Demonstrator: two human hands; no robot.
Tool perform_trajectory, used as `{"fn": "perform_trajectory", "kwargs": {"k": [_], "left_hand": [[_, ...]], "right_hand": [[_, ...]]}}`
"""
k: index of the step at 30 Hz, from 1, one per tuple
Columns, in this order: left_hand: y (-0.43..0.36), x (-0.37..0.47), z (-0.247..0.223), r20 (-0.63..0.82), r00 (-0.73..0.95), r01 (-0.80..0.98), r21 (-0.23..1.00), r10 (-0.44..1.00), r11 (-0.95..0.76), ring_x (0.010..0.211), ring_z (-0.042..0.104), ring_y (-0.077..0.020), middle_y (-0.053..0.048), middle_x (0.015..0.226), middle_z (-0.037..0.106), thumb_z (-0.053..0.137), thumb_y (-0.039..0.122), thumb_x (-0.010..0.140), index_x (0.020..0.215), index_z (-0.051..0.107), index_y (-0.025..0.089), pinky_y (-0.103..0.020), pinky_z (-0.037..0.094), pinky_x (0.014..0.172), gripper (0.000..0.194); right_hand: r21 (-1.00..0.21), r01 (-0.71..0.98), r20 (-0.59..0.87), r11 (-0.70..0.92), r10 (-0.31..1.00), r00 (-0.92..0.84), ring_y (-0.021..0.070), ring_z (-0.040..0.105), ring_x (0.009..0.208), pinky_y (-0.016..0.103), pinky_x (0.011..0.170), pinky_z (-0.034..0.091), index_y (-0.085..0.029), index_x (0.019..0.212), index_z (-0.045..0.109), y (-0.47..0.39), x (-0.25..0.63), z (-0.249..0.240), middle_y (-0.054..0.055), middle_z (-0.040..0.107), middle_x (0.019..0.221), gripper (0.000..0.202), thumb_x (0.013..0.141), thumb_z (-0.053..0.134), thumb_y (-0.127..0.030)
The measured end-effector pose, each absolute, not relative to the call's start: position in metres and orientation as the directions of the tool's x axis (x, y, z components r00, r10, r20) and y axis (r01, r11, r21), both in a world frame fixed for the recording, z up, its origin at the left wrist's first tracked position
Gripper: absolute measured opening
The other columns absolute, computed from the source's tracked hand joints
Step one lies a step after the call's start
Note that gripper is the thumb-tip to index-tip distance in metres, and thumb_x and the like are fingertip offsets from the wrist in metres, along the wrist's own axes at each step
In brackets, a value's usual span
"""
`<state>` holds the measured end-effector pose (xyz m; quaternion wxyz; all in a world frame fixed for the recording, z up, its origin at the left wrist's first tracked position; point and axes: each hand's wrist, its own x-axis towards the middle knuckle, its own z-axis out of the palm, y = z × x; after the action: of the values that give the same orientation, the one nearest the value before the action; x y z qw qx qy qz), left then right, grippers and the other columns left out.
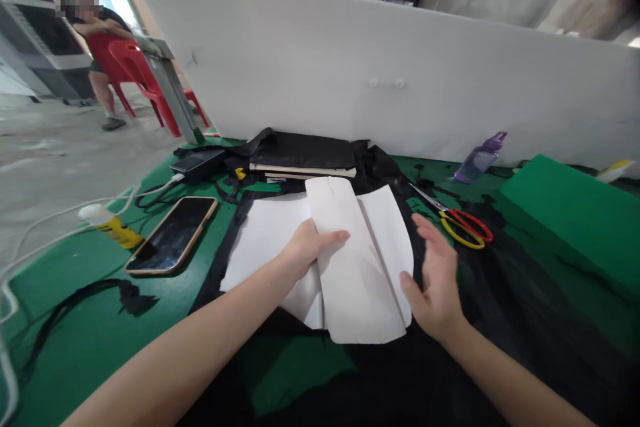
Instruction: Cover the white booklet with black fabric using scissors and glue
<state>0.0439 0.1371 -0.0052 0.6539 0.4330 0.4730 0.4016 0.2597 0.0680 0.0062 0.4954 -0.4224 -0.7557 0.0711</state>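
White strip (357, 287) is lying lengthwise over the white sheets (265, 233), mid-counter (85, 267), its near end poking slightly past them. Black cloth (210, 290) is showing under & around. Strip joined to sheets or loose — can't tell.

L hand (307, 243): grip is grasping the strip at its L edge, thumb flat on top; fingertips hidden. R hand (435, 273): grip is released, fingers spread, hanging by the R edge of the sheets; thumb contact unclear.

Risks (my judgement):
1. Skew — L hand alone is pinning the strip, approx. halfway along & from one side, so a push at either end could be pivoting it about the thumb.
2. Crease — R-hand flap is looking slightly raised; pressing down w/ the palm before it's flat could be kinking it.
3. Drag — cloth is looking loose & rumpled; a tug on it could be shifting the whole stack.
4. Snag — scissors (447, 212) are lying just beyond the R hand, blades twd the black stuff at the back; a wide R sweep could be knocking them.

Phone (173, 237) & yellow-white tube (113, 227) are sitting L, well apart from R hand; low risk.
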Motion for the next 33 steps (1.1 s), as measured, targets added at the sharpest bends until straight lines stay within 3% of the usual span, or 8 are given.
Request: {"fn": "perform_trajectory", "kwargs": {"k": [3, 8, 14, 18, 22, 26, 30, 33], "left_hand": [[0.137, 0.044, -0.003, -0.292, 0.203, -0.099, 0.943, 0.934, 0.317, 0.088, 0.068, -0.0268, -0.012, 0.104, 0.069, 0.082, 0.036, 0.061, 0.106, 0.06, 0.014, -0.038, 0.058, 0.075, 0.055], [0.136, 0.043, -0.001, -0.291, 0.207, -0.101, 0.943, 0.934, 0.316, 0.09, 0.068, -0.0265, -0.012, 0.105, 0.069, 0.081, 0.036, 0.063, 0.107, 0.059, 0.014, -0.038, 0.057, 0.077, 0.054], [0.136, 0.044, -0.004, -0.271, 0.212, -0.098, 0.95, 0.939, 0.297, 0.09, 0.068, -0.0273, -0.013, 0.104, 0.069, 0.08, 0.039, 0.063, 0.107, 0.06, 0.014, -0.038, 0.057, 0.077, 0.054], [0.136, 0.044, -0.004, -0.246, 0.235, -0.133, 0.95, 0.94, 0.282, 0.094, 0.067, -0.0275, -0.012, 0.109, 0.068, 0.08, 0.039, 0.063, 0.108, 0.06, 0.015, -0.039, 0.056, 0.082, 0.055], [0.135, 0.044, -0.002, -0.264, 0.221, -0.126, 0.947, 0.939, 0.296, 0.093, 0.067, -0.0276, -0.013, 0.108, 0.068, 0.081, 0.038, 0.063, 0.106, 0.06, 0.014, -0.039, 0.056, 0.081, 0.053], [0.135, 0.044, 0.0, -0.254, 0.223, -0.121, 0.951, 0.941, 0.286, 0.092, 0.067, -0.0268, -0.012, 0.106, 0.069, 0.08, 0.038, 0.064, 0.105, 0.061, 0.014, -0.038, 0.056, 0.08, 0.051], [0.134, 0.044, 0.001, -0.271, 0.17, -0.091, 0.953, 0.948, 0.289, 0.089, 0.068, -0.0268, -0.012, 0.102, 0.07, 0.082, 0.038, 0.061, 0.102, 0.062, 0.014, -0.037, 0.056, 0.077, 0.052], [0.134, 0.044, 0.001, -0.277, 0.165, -0.102, 0.95, 0.946, 0.296, 0.089, 0.067, -0.027, -0.012, 0.102, 0.07, 0.082, 0.037, 0.059, 0.102, 0.062, 0.014, -0.037, 0.056, 0.077, 0.053]], "right_hand": [[-0.431, 0.613, 0.834, 0.662, 0.551, -0.009, 0.0335, 0.035, 0.131, 0.063, 0.106, 0.025, -0.021, 0.128, 0.04, 0.078, 0.272, 0.012, 0.012, 0.039, 0.137, 0.056, 0.076, 0.059, -0.021], [-0.563, 0.58, 0.762, 0.589, 0.641, 0.088, 0.0285, 0.04, 0.128, 0.056, 0.109, 0.027, -0.021, 0.122, 0.046, 0.082, 0.287, 0.024, 0.012, 0.044, 0.131, 0.044, 0.08, 0.058, -0.021], [-0.844, 0.402, 0.315, 0.357, 0.934, -0.168, 0.0231, 0.043, 0.128, 0.046, 0.107, 0.036, -0.027, 0.134, 0.038, 0.076, 0.277, 0.011, 0.009, 0.04, 0.141, 0.046, 0.09, 0.05, -0.032], [-0.945, 0.307, 0.006, 0.11, 0.947, -0.323, 0.0218, 0.029, 0.138, 0.044, 0.111, 0.031, -0.029, 0.144, 0.024, 0.076, 0.267, 0.0, 0.007, 0.025, 0.153, 0.058, 0.092, 0.045, -0.043], [-0.964, 0.266, -0.103, -0.028, 0.957, -0.271, 0.0224, 0.032, 0.137, 0.044, 0.114, 0.025, -0.027, 0.14, 0.035, 0.082, 0.265, -0.005, 0.006, 0.032, 0.15, 0.055, 0.09, 0.046, -0.049], [-0.984, 0.076, -0.168, -0.16, 0.978, -0.12, 0.0237, 0.051, 0.121, 0.043, 0.108, 0.037, -0.024, 0.118, 0.056, 0.09, 0.264, -0.01, 0.007, 0.055, 0.13, 0.039, 0.088, 0.051, -0.049], [-0.959, -0.215, -0.198, -0.185, 0.979, 0.041, 0.0226, 0.062, 0.103, 0.042, 0.099, 0.046, -0.021, 0.103, 0.059, 0.099, 0.267, -0.013, 0.007, 0.063, 0.11, 0.028, 0.083, 0.06, -0.041], [-0.959, -0.223, -0.178, -0.174, 0.984, 0.0, 0.0224, 0.062, 0.104, 0.042, 0.099, 0.046, -0.023, 0.11, 0.057, 0.099, 0.267, -0.011, 0.007, 0.062, 0.117, 0.033, 0.082, 0.062, -0.04]]}}
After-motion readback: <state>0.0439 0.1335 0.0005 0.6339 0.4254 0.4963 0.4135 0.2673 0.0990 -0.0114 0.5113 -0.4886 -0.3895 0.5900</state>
